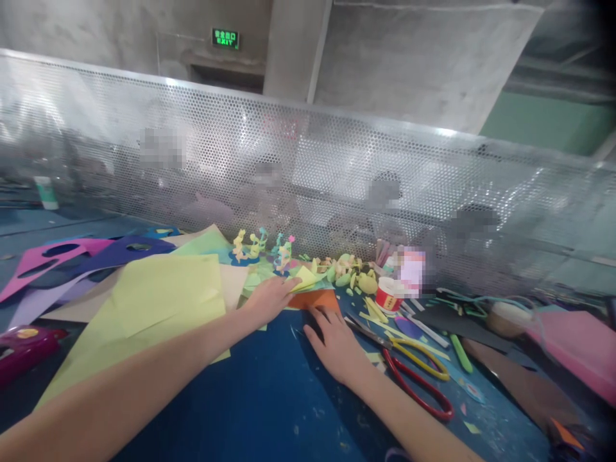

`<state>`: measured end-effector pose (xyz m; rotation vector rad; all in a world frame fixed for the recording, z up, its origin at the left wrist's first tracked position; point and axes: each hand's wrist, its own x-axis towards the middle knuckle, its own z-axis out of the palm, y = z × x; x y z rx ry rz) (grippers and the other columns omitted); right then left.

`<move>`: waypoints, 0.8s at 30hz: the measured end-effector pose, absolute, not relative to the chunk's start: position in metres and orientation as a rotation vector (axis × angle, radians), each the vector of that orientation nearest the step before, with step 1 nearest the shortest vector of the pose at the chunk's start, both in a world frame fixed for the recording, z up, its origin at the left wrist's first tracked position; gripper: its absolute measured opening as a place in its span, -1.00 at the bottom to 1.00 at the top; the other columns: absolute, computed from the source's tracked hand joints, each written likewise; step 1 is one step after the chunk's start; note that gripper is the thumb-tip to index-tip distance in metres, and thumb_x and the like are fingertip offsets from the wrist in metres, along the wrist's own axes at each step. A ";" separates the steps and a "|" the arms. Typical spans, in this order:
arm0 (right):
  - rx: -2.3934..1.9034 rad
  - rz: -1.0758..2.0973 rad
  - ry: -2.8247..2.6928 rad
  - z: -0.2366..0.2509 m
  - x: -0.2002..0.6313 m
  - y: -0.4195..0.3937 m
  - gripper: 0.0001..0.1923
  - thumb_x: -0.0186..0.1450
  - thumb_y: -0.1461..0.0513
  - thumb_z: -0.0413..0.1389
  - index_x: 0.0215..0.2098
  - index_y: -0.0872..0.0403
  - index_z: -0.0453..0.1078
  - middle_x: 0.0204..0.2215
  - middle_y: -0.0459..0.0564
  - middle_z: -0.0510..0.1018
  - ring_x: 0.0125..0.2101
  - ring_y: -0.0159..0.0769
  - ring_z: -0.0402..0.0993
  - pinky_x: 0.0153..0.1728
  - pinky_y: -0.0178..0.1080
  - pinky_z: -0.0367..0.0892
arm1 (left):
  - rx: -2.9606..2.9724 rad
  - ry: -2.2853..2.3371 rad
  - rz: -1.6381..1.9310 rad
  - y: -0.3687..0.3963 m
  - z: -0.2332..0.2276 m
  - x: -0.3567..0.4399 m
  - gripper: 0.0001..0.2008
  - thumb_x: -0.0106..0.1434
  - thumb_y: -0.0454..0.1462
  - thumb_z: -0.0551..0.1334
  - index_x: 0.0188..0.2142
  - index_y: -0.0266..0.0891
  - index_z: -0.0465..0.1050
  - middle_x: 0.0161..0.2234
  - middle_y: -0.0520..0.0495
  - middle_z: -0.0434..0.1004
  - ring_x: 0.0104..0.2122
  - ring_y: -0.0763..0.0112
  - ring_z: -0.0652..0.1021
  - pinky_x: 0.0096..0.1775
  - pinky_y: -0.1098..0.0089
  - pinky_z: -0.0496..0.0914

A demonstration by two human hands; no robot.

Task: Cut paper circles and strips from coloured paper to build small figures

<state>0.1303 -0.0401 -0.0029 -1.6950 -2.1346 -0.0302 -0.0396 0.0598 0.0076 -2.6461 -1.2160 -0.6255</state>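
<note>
My left hand reaches forward and pinches a small yellow-green paper piece at its fingertips, just above an orange paper sheet. My right hand lies flat on the blue table, fingers spread, touching the near edge of the orange sheet. Scissors with yellow and red handles lie right of my right hand. Small paper cut-out figures stand behind the hands.
Large yellow-green paper sheets and purple and pink cut sheets cover the left. A red-and-white tape roll, paper scraps, a green pen and pink paper lie right. A perforated metal screen walls the back, people behind it.
</note>
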 end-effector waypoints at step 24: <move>-1.634 0.069 -2.317 0.008 0.124 -0.055 -0.41 0.32 -0.03 -0.22 0.18 0.12 0.14 0.17 0.11 0.20 0.17 -0.12 0.08 0.16 0.01 -0.03 | -2.710 -1.275 -0.604 0.057 0.010 -0.040 -0.59 0.29 -0.26 -0.06 0.12 -0.04 0.20 -0.35 -0.07 0.46 -0.33 0.32 0.49 -0.29 0.38 0.35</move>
